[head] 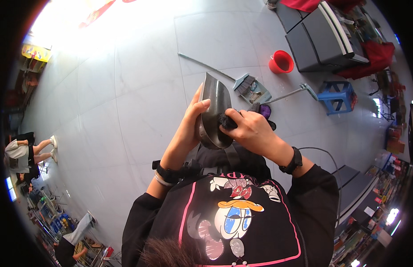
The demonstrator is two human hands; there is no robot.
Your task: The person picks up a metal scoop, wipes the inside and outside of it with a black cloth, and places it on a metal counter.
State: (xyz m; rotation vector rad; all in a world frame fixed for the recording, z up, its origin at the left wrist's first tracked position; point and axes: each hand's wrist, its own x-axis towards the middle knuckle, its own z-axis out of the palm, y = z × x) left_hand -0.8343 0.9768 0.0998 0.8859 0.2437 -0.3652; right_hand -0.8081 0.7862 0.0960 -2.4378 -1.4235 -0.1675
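My left hand (194,115) holds a dark metal scoop (214,96) from its left side, the thumb over its rim. The scoop is tilted with its hollow side facing up and its narrow tip pointing away from me. My right hand (248,128) grips a black fuzzy cloth or brush (227,121) against the inside of the scoop near its rounded end. The far end of what the right hand grips is hidden by the fingers. Just beyond the right hand, dark and purple footwear (264,111) shows on the floor.
A broom (208,66) lies with its bristles in a dustpan (256,95) holding debris. Farther right are a red bucket (281,62), a blue plastic stool (336,97) and a grey cabinet (316,40). Two or more people stand at the left (22,153) and lower left (71,243) near racks of goods.
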